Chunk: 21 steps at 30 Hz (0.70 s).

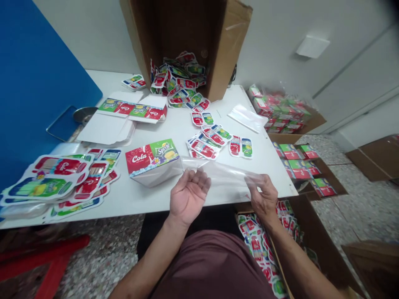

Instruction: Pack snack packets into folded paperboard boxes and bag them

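Clear plastic bag (224, 172) at near edge of white tabletop (131, 199): left hand (188, 193) loosely curled round film, right hand (263, 193) pinching corner. Red-and-green cardboard box (152, 160) just beside, not yet bagged; loose printed sachets (212, 139) beyond.

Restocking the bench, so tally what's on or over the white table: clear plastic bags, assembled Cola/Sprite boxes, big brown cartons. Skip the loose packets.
Clear plastic bags: 2 (held bag, loose bag)
Assembled Cola/Sprite box: 1
Big brown carton: 1
Total: 4
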Motion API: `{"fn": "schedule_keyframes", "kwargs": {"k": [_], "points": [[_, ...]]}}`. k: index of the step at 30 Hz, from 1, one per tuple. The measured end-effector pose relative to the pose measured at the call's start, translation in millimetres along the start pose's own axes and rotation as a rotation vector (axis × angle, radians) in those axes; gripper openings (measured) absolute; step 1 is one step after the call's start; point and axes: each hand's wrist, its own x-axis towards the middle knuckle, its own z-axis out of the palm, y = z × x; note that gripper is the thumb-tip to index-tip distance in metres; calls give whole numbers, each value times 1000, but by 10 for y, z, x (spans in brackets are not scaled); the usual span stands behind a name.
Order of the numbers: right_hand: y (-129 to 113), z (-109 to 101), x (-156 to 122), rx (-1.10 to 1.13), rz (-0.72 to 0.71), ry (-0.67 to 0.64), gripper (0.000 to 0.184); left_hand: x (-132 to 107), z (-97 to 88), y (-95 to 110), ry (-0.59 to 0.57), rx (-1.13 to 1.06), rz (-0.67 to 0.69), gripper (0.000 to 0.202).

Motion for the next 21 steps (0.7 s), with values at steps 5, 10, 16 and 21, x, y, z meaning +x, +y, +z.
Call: {"fn": "schedule_keyframes", "kwargs": {"k": [5, 10, 16, 21], "points": [[-153, 260, -42, 613, 716, 2, 45, -28, -34, 32, -22, 15, 17, 45], [-271, 388, -9, 1368, 1134, -490, 72, -52, -99, 46, -64, 63, 22, 40], [-288, 498, 163, 1452, 974, -303, 43, -154, -162, 80, -69, 136, -3, 24], [-299, 521, 246, 1455, 871, -299, 21, -231, -207, 109, -85, 222, 28, 15]]}}
